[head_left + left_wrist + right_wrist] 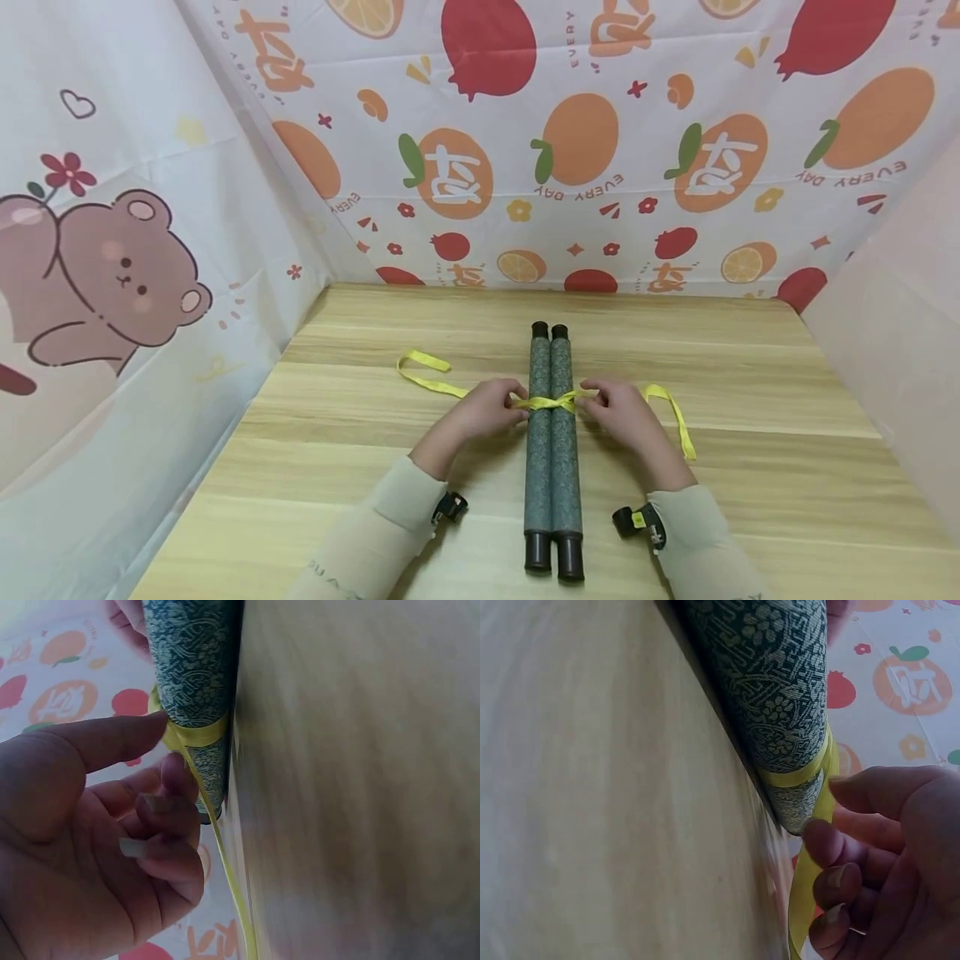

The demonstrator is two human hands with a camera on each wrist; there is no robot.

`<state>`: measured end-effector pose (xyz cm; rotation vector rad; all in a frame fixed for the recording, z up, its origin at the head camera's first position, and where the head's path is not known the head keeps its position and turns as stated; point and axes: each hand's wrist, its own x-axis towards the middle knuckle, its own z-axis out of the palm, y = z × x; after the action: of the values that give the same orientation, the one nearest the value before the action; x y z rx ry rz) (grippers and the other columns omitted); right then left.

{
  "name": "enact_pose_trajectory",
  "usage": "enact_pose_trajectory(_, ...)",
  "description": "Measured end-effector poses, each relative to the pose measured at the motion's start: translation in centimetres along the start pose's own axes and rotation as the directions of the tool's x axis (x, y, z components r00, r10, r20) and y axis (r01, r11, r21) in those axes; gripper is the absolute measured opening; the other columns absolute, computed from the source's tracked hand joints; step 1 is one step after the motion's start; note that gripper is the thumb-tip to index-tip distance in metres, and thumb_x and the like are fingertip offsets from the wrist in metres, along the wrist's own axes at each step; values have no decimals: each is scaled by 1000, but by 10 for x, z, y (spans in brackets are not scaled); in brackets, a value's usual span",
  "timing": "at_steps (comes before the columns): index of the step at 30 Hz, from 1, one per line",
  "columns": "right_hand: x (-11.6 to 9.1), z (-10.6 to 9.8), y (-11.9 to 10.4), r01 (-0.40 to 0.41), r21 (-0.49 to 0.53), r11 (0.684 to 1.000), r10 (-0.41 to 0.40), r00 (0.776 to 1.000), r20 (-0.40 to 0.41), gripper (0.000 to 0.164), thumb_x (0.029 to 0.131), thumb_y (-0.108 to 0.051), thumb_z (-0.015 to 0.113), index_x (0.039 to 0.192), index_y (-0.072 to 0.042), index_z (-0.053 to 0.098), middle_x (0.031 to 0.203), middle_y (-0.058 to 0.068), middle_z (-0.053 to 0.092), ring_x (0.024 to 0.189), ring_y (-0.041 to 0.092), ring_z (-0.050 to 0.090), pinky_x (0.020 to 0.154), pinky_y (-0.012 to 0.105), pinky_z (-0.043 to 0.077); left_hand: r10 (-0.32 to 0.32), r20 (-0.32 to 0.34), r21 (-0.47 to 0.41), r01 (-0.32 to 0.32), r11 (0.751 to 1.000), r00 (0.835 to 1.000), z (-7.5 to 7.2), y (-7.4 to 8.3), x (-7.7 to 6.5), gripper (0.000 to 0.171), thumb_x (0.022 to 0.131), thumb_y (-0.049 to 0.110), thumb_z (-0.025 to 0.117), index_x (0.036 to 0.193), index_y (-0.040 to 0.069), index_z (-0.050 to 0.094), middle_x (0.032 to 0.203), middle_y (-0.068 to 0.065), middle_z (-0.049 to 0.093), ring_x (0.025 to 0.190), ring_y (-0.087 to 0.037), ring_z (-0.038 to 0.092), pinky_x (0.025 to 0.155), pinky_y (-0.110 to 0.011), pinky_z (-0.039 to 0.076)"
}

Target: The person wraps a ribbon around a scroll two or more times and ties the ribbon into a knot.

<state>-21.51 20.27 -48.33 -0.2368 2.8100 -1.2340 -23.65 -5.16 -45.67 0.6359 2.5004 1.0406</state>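
Two slim scroll rolls [538, 475] in green-grey patterned fabric, with dark end knobs [570, 560], lie side by side on the wooden table. A yellow ribbon [542, 403] goes around both and crosses over itself on top. On the left side, my left hand [486, 408] pinches one ribbon end between thumb and forefinger; the left wrist view shows that tail [225, 862] trailing down past the fingers. Opposite it, my right hand [621, 410] pinches the other end close to the roll. In the right wrist view, this ribbon tail [804, 892] hangs beside the curled fingers.
Loose ribbon tails lie on the wood-grain table [315, 467], one to the left and one to the right of the hands. Behind the table hangs a fruit-print cloth [510, 225]. A bear-print cloth [247, 217] stands along the left side, a pale one on the right.
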Motion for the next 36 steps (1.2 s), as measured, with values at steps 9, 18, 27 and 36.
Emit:
enact_pose_trajectory(9, 0, 3, 7, -43, 15, 999, 42, 998, 53, 22, 94, -23, 67, 111, -11, 70, 67, 1, 57, 55, 14, 50, 51, 29, 43, -12, -36, 199, 19, 980, 999, -1, 1, -4, 10, 89, 22, 72, 91, 13, 69, 72, 3, 62, 62, -12, 53, 60, -29, 45)
enact_pose_trajectory(18, 0, 3, 7, -17, 2, 1000, 17, 999, 39, 11, 93, -23, 68, 94, -13, 72, 69, -1, 57, 59, 13, 49, 55, 28, 42, 83, 135, 92, -96, 991, 987, -15, -2, -8, 10, 92, 10, 66, 86, 6, 74, 75, 1, 66, 65, -9, 52, 62, -25, 45)
enact_pose_trajectory(27, -1, 1, 7, -40, 20, 999, 39, 998, 44, 15, 94, -25, 67, 92, -12, 72, 68, -1, 57, 59, 13, 50, 56, 27, 43, 169, 222, -81, -155, 985, 960, -19, -6, -7, 5, 88, 9, 70, 85, 10, 73, 80, 5, 68, 71, -9, 59, 65, -24, 49)
enact_pose_trajectory(36, -1, 2, 7, -41, 36, 998, 40, 998, 46, 14, 93, -24, 68, 90, -11, 72, 64, -1, 56, 56, 13, 50, 53, 27, 43, 125, 65, -411, -88, 907, 990, -11, -3, 3, 13, 91, 15, 71, 97, 4, 75, 120, -2, 68, 82, -9, 57, 66, -23, 49)
